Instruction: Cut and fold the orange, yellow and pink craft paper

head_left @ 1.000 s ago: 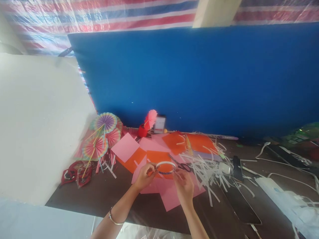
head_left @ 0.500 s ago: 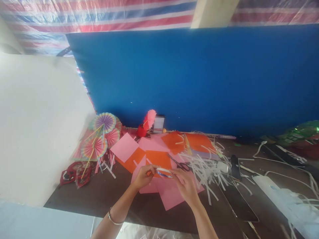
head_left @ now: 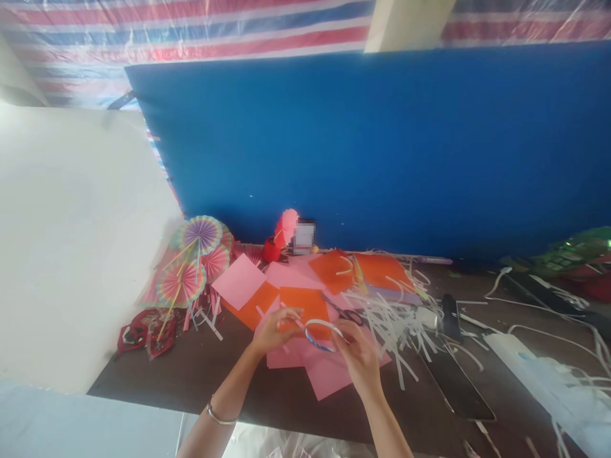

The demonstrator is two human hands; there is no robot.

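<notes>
Your hands were gathered around a narrow loop (head_left: 323, 322), white along its upper stretch and bluish along the lower one. The right hand (head_left: 363, 359) had its right-hand end pinched between thumb and fingers. The left hand (head_left: 273, 332) was curled at the opposite end, its fingertips at or just beside the rim; whether they gripped it, you could not tell from this view.

The loop hung between your two hands, over the pink sheets (head_left: 327, 372) and an orange sheet (head_left: 296, 299). Seen from your head, it made an oval whose long axis ran from the left hand across to the right, dipping a little toward the right. Of the two, the right hand was nearer, already in contact with it.

Scissors (head_left: 342, 312) lay just beyond your right hand, and a tangle of white strips (head_left: 391, 324) spread to the right of them. On the left of the desk (head_left: 167, 378) you had pleated paper fans (head_left: 200, 235); well over to the right lay a dark phone (head_left: 461, 388).

As for writing, you could read no brand or label anywhere. The small upright object (head_left: 304, 237) by the blue panel (head_left: 334, 146) had a pixelated front, and any marks on the loop were too small to make out.
</notes>
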